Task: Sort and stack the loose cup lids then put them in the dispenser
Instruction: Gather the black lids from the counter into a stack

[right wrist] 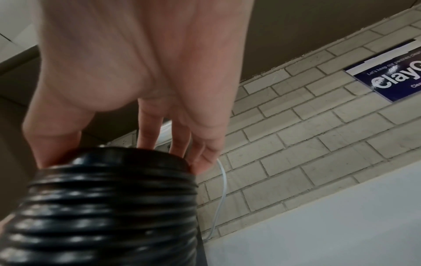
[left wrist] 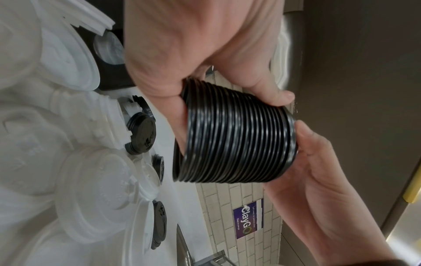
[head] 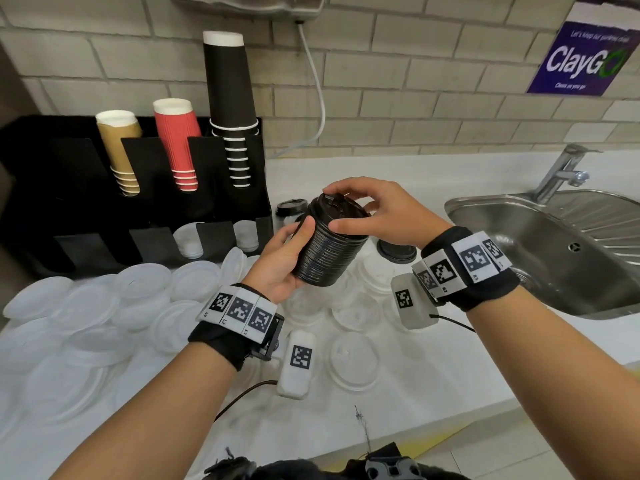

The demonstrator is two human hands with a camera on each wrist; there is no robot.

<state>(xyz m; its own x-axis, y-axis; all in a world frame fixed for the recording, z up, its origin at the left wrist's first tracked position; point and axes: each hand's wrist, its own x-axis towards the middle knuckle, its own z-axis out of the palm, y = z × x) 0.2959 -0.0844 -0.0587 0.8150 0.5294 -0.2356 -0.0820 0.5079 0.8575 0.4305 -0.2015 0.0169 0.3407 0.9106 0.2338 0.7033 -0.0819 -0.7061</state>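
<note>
1. Black lid stack [head: 330, 242]: held in the air over the white counter [head: 433, 174], tilted, top end leaning away from you toward the wall. Lids are nested rim to rim and look even.
2. Left hand [head: 282, 263]: your fingers curl round the lower part of the stack and cradle it from below, thumb up the near side. Keep this as the carrying grip.
3. Right hand [head: 375, 211]: your fingertips and thumb clasp the rim of the top lid. Press it straight down along the stack's axis so it seats; a skewed push would likely fan the upper rims.
4. Loose black lids: one [head: 396, 250] lies on the counter just behind the stack, another [head: 291, 206] beside the dispenser. You probably want to collect these before loading.
5. Loose white lids [head: 145, 306]: spread thickly over the counter under and left of your forearms, still unsorted. Keep wrists and cables lifted clear when lowering.
6. Dispenser [head: 52, 202]: black organiser at far left, against the wall. Some lower front slots hold white lids [head: 188, 241]; others look dark, contents unclear.
7. Cup stacks [head: 178, 147]: stand above the slots; approach low and from the front.
8. Sink [head: 554, 251]: its rim is near your right wrist. Open room lies on the bare counter between the dispenser and the sink.
</note>
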